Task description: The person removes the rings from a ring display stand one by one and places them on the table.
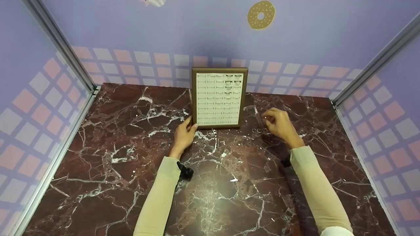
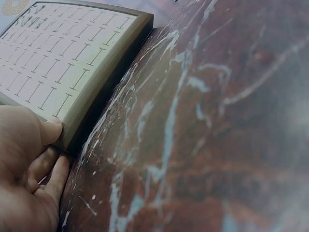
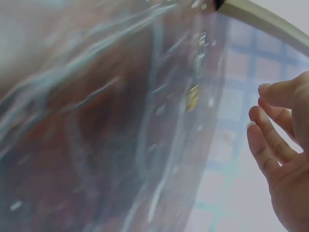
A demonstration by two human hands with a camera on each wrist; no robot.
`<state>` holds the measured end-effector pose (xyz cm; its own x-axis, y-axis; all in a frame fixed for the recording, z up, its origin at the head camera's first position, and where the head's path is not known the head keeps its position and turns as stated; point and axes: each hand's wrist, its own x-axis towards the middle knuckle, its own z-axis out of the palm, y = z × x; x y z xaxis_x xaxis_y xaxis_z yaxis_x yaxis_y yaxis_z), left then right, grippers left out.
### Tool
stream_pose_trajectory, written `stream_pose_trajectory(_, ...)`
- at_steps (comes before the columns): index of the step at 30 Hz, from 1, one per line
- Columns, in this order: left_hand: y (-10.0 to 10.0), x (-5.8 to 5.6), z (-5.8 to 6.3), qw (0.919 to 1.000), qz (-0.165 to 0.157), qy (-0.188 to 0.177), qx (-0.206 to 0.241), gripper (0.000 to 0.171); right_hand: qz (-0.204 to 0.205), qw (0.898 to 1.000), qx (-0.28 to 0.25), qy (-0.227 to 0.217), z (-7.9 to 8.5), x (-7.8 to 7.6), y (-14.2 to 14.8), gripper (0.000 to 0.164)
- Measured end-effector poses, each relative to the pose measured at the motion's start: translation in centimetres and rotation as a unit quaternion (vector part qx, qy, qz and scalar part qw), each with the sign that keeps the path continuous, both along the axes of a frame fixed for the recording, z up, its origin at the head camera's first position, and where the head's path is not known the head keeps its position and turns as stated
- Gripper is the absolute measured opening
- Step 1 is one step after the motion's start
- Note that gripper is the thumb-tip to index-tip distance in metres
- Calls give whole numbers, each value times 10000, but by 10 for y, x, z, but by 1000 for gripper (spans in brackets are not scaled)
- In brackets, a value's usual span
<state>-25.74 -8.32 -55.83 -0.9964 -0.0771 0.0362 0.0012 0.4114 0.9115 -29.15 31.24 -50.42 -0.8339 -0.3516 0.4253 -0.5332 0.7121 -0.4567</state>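
The left hand [image 1: 184,135] grips the lower left corner of a brown-framed board [image 1: 194,98] near the desk's [image 1: 108,177] back; rightward, small rings [image 1: 259,131] lie beside the right hand [image 1: 279,124], fingers bent, any hold unclear.

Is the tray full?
Not full: in the head view, the tray shows rings at its upper right, but its bottom slots look empty.

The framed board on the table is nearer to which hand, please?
Left: the left hand holds the framed board at its lower left corner, while the right hand is apart from it, off to its right.
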Motion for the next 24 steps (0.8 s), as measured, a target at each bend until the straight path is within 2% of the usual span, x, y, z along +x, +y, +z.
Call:
stream_pose_trajectory(8,1,0,0,9999,64,55,-123,55,-218,9975,-437,508,17,-12,-28,17)
stream_pose_trajectory(16,1,0,2,10000,-10,-15,24,56,-342,9868,-1049,1184,30,-22,-54,16)
stream_pose_trajectory(24,-1,1,1,10000,10,-32,-72,55,-279,9843,-1177,1287,47,-32,-84,16)
